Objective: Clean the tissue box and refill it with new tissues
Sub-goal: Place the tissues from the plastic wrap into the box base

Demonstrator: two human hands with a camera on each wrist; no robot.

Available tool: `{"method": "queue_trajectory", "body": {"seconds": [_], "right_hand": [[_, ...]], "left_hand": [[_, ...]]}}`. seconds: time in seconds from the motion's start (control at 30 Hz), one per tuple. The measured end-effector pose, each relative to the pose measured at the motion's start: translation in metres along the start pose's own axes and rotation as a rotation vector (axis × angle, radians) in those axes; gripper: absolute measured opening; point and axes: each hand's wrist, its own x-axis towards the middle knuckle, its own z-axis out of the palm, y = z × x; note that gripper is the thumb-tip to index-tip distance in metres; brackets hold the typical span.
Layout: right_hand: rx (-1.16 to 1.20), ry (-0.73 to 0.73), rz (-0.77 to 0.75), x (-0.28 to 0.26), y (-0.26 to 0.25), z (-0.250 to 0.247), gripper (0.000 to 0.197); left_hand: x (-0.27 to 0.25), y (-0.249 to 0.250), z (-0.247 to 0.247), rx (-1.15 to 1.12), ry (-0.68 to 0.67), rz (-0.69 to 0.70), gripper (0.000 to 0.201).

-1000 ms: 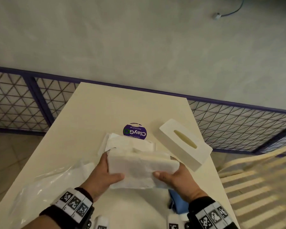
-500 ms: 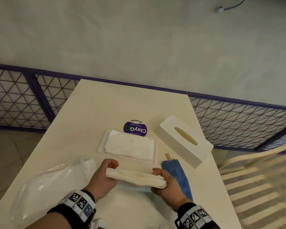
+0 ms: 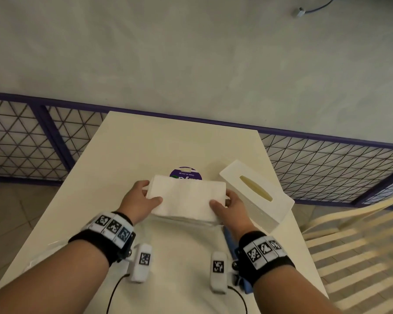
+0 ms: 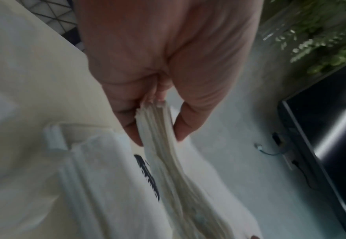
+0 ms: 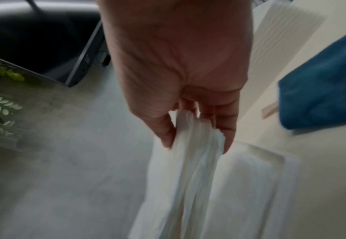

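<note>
While both hands hold it between them above the table [image 3: 132, 150], the stack of tissues [image 3: 186, 198] lies flat and level, its broad face turned up. At the stack's left end the left hand [image 3: 138, 200] pinches the edge, thumb laid on top and fingers tucked beneath; the left wrist view shows the layered edges squeezed between thumb and fingers [image 4: 131, 126]. At the opposite end the right hand [image 3: 233, 206] grips the same way, thumb on the upper face and fingers curled under, and the right wrist view shows the sheets [image 5: 198, 161] gathered in that pinch. Directly under the stack, in both wrist views, sits a shallow white tray [image 5: 270, 163] with more tissue lying in it. Just beyond the fingertips, half hidden by the far edge of the stack, a round purple label [image 3: 185, 172] shows on the table. Outward of the right hand, just beside it, stands the white tissue box [image 3: 256, 193], set at an angle with its oval slot facing up. Near the right wrist a blue cloth [image 5: 321, 84] lies on the table, and by the left forearm a bit of clear plastic wrap [image 3: 41, 257] peeks out.
</note>
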Motion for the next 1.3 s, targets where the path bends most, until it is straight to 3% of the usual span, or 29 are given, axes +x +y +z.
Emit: {"method": "queue_trajectory", "body": {"seconds": [0.33, 0.43, 0.5, 0.6, 0.67, 0.77, 0.87, 0.93, 1.1, 1.17, 1.3], "right_hand": [[-0.127, 0.025, 0.158, 0.055, 0.001, 0.033, 0.055], [-0.274, 0.010, 0.194, 0.058, 0.008, 0.032, 0.063], [-0.356, 0.048, 0.166, 0.059, 0.010, 0.029, 0.062], [-0.366, 0.107, -0.011, 0.046, -0.001, 0.036, 0.045], [-0.378, 0.034, -0.136, 0.028, -0.012, 0.052, 0.032], [-0.501, -0.210, -0.299, 0.002, -0.019, 0.089, 0.022], [-0.653, -0.462, -0.380, -0.017, -0.015, 0.129, 0.026], [-0.788, -0.592, -0.396, -0.026, -0.014, 0.152, 0.032], [-1.070, -0.777, -0.534, -0.036, -0.017, 0.196, 0.039], [-1.109, -0.797, -0.577, -0.038, -0.020, 0.208, 0.041], [-1.321, -0.780, -0.585, -0.042, -0.025, 0.223, 0.049]], "left_hand": [[0.051, -0.006, 0.004, 0.187, -0.043, -0.066, 0.068], [0.053, -0.013, 0.002, 0.262, -0.072, -0.082, 0.073], [0.049, -0.014, -0.007, 0.303, -0.041, -0.048, 0.074], [0.033, -0.018, -0.036, 0.282, 0.058, 0.069, 0.060], [0.015, -0.030, -0.061, 0.300, 0.153, 0.124, 0.050], [-0.017, -0.064, -0.096, 0.404, 0.274, 0.095, 0.039], [-0.054, -0.101, -0.116, 0.527, 0.319, 0.034, 0.032], [-0.075, -0.123, -0.118, 0.621, 0.319, 0.066, 0.040], [-0.107, -0.159, -0.110, 0.821, 0.179, 0.094, 0.051], [-0.111, -0.177, -0.110, 0.936, 0.056, 0.123, 0.056], [-0.112, -0.189, -0.112, 1.015, -0.068, 0.186, 0.064]]}}
